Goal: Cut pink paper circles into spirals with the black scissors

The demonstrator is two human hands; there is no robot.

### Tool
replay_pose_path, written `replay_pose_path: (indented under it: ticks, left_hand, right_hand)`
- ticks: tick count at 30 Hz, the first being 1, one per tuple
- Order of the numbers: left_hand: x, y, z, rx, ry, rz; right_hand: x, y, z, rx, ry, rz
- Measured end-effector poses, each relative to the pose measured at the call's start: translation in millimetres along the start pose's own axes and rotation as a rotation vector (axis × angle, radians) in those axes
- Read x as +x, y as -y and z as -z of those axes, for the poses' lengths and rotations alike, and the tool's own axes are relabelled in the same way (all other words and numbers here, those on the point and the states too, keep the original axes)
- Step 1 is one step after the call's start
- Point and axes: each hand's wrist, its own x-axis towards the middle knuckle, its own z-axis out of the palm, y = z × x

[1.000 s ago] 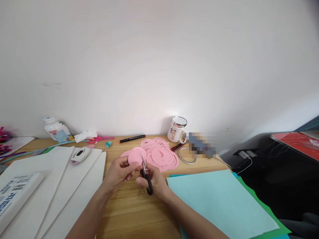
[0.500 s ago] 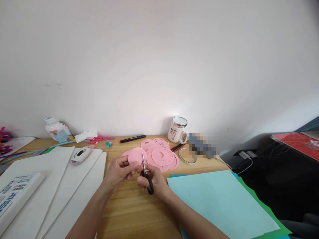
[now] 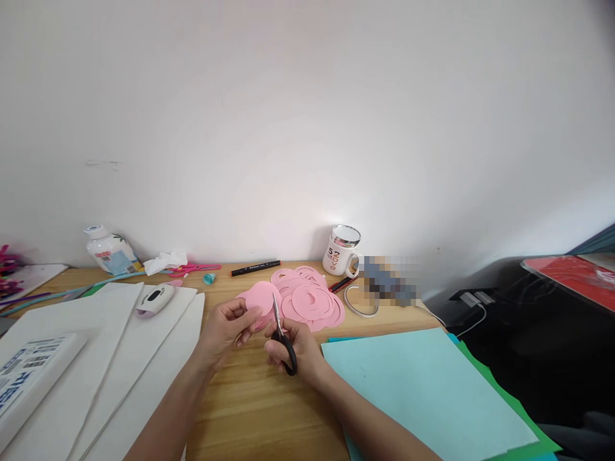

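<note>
Right hand [image 3: 301, 347] — black-handled scissors [image 3: 280, 335]

You have two hands, your left hand [image 3: 223, 333] and right hand [image 3: 300, 349], and two pairs of scissors: one black-handled [image 3: 290, 360], one pink [image 3: 196, 267]. Your left fingers hold one disc [image 3: 259, 296]; the cutouts [image 3: 310, 301] number several, overlapping too much for you to count. You have at least three white sheets [image 3: 158, 358] and three coloured sheets [image 3: 423, 390]. Count one mug [image 3: 337, 257], one bottle [image 3: 114, 255], one tissue [image 3: 164, 262], one cap [image 3: 209, 278], one box [image 3: 41, 365], one gadget [image 3: 157, 298], two plugs [image 3: 471, 299], and at least two pens, one lying apart [image 3: 255, 268], the rest near the mug.
</note>
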Motion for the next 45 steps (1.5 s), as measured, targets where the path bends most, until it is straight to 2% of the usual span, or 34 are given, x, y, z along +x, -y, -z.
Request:
replay_pose_path:
  ticks: [3, 9, 16, 19, 30, 36, 45]
  left_hand:
    - [0, 0, -0.5, -0.06, -0.006, -0.017]
    - [-3, 2, -6.7, 0.017, 0.17, 0.005]
    - [-3, -1, -9.8, 0.035, 0.015, -0.033]
    - [-4, -4, -10.5, -0.008, -0.012, -0.043]
    - [-1, 3, -2.5, 0.108, 0.032, -0.019]
    - [-1, 0, -2.9, 0.038, -0.036, -0.069]
    - [-3, -1, -1.9, 0.131, 0.091, -0.071]
  right_hand:
    - [0, -1, 0, 0.003, 0.001, 0.005]
    - [1, -1, -1, -0.003, 0.017, 0.051]
    - [2, -8, 0, -0.024, 0.03, 0.018]
    - [2, -11, 0, -0.019, 0.032, 0.007]
    - [3, -6, 4, -0.039, 0.052, 0.027]
    - [3, -12, 4, -0.036, 0.078, 0.003]
    - [3, -7, 4, -0.036, 0.087, 0.051]
